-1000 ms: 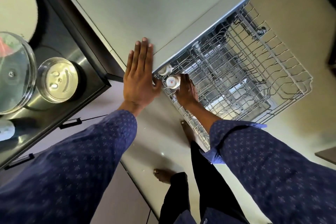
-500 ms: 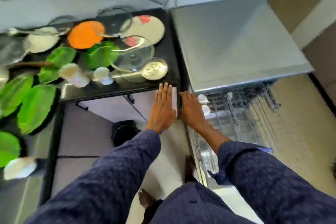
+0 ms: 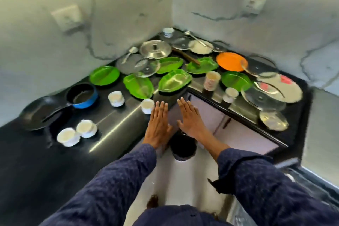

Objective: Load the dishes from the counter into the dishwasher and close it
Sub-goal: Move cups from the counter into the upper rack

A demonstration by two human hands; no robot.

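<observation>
My left hand [image 3: 159, 124] and my right hand [image 3: 190, 119] hover side by side with straight fingers, holding nothing, in front of the inner corner of the black L-shaped counter [image 3: 117, 121]. A white cup [image 3: 147, 105] stands just left of my left fingertips. Several green leaf-shaped plates [image 3: 173, 80] lie beyond the hands. A taller printed cup [image 3: 211, 80], an orange plate [image 3: 231, 61], glass lids [image 3: 262, 97] and a steel lid [image 3: 155, 49] also lie on the counter. The dishwasher [image 3: 319, 152] shows only at the right edge.
A blue saucepan [image 3: 82, 95] and a black frying pan [image 3: 39, 113] sit at the left, with two white cups [image 3: 77, 133] in front. A dark bin [image 3: 182, 146] stands on the floor below my hands. Wall sockets [image 3: 67, 17] sit above the counter.
My view swung left from the dishwasher rack to the counter corner. My right hand let go of the cup in the rack; both hands moved over to the counter's inner corner.
</observation>
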